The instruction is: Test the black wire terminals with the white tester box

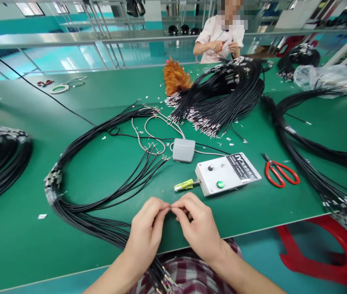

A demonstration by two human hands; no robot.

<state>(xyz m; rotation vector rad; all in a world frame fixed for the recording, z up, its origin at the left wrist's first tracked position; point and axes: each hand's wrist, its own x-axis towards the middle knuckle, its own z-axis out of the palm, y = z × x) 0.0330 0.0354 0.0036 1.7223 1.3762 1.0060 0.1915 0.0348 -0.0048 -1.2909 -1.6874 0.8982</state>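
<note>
In the head view, the left hand (145,228) and the right hand (199,224) meet tip to tip near the edge of the bench (78,259), each with thumb and forefinger pinched together. Something thin and dark shows between them, likely a wire end, though too small to be sure; two close pinches would suit so slight a piece. The bundle (90,226) loops over the bench on the left, gathered in a clear wrap that probably keeps its leads together, and its near tail passes under the left forearm towards the lap. A spray of separate leads (136,177) fans out beyond the left hand, perhaps spread so that single ends are easy to pick. Just beyond the right hand sits the box (228,173), its yellow clip (184,185) pointing left, a position that seems chosen for easy reach. The cutters (282,173) lie to its right, handles towards the wearer, convenient for the right hand. The big heap (222,98) lies farther back, which leaves working room; a co-worker (222,36) is behind it.
</note>
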